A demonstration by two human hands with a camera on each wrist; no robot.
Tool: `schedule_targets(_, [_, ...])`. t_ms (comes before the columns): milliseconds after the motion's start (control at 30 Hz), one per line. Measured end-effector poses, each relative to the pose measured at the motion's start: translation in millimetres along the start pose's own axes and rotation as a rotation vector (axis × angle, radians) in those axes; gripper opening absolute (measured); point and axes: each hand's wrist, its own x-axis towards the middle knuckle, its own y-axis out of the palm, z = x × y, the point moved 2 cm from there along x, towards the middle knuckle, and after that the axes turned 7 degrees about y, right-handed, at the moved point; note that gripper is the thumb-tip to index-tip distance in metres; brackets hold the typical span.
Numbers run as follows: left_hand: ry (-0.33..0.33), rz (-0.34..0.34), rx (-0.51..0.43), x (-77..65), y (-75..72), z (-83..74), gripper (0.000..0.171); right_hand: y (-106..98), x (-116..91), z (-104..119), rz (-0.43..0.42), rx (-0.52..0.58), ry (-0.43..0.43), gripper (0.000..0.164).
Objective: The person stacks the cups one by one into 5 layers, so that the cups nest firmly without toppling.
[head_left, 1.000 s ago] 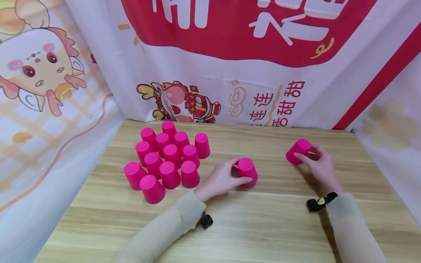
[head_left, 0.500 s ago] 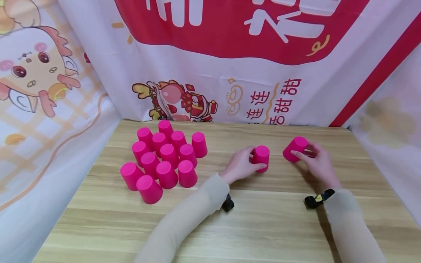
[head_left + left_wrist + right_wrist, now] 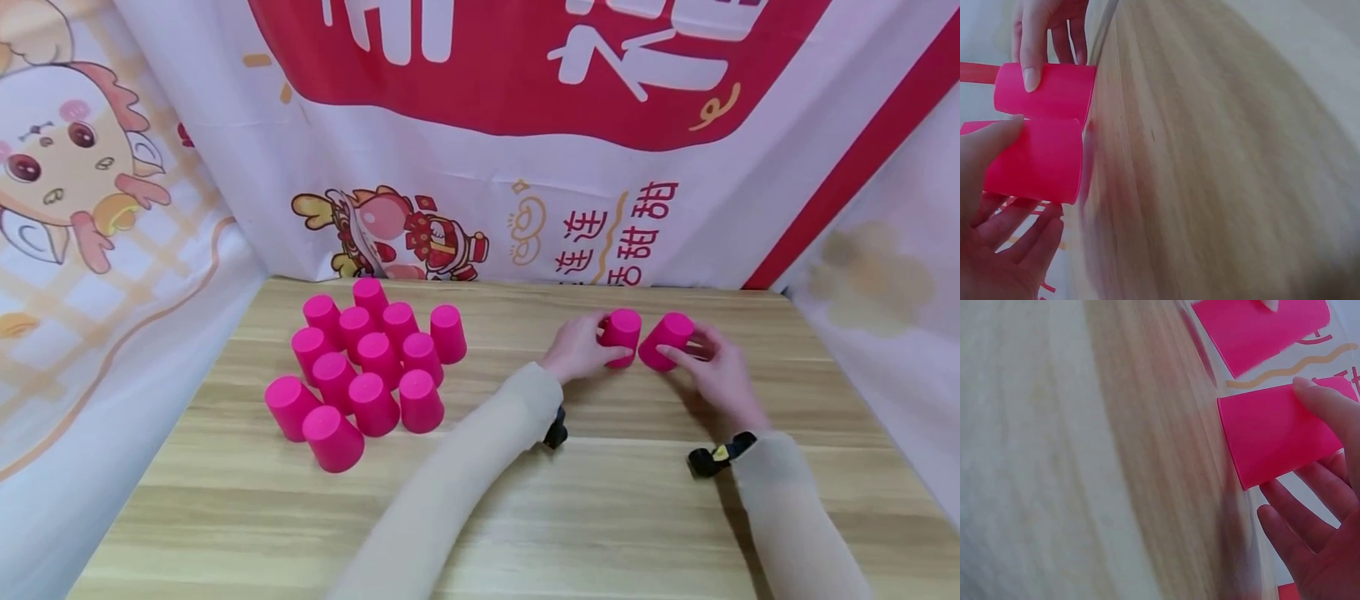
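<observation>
Fingers (image 3: 1038, 242) of the left hand (image 3: 579, 347) grip one pink cup (image 3: 622, 330), just beside and at nine o'clock from the other pink cup (image 3: 667, 335), which the right hand (image 3: 718, 372) grips, so light, even pressure probably suits both.

- Head: high, well back, facing forward and down over table (image 3: 600, 517) and backdrop (image 3: 465, 154).
- Left wrist: low, close, turned on its side.
- Right wrist: likewise; both share two cups (image 3: 1044, 137).
</observation>
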Motion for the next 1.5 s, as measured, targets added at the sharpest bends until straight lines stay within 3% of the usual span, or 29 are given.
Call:
schedule_targets(400, [-0.009, -0.058, -0.029, 2.5, 14.4, 5.5, 0.065, 5.0, -2.4, 2.8, 0.012, 0.023, -0.015, 0.085])
schedule_targets(533, [-0.024, -0.067, -0.035, 1.9, 16.0, 6.5, 0.065, 7.0, -1.0, 2.5, 0.004, 0.021, -0.008, 0.086])
schedule_targets(700, [-0.037, -0.077, -0.063, -1.6, 11.2, 10.5, 0.077, 7.7, -1.3, 5.2, 0.003, 0.031, 0.009, 0.090])
schedule_targets(867, [-0.010, -0.109, -0.101, -8.4, -14.0, -3.9, 0.082, -4.5, -10.8, 28.6, -0.081, 0.063, -0.052, 0.093])
schedule_targets(1100, [0.126, -0.166, -0.097, -25.9, -65.3, -37.7, 0.082, -19.5, -28.6, 76.8, -0.228, 0.031, -0.187, 0.079])
schedule_targets(1267, [0.185, -0.200, -0.110, -51.5, -97.4, -52.3, 0.078, -15.4, -43.1, 101.1, -0.221, 0.002, -0.216, 0.076])
schedule_targets(1500, [0.133, -0.207, -0.070, -101.1, -127.5, -41.7, 0.075, 13.7, -62.7, 123.9, -0.111, -0.038, -0.279, 0.078])
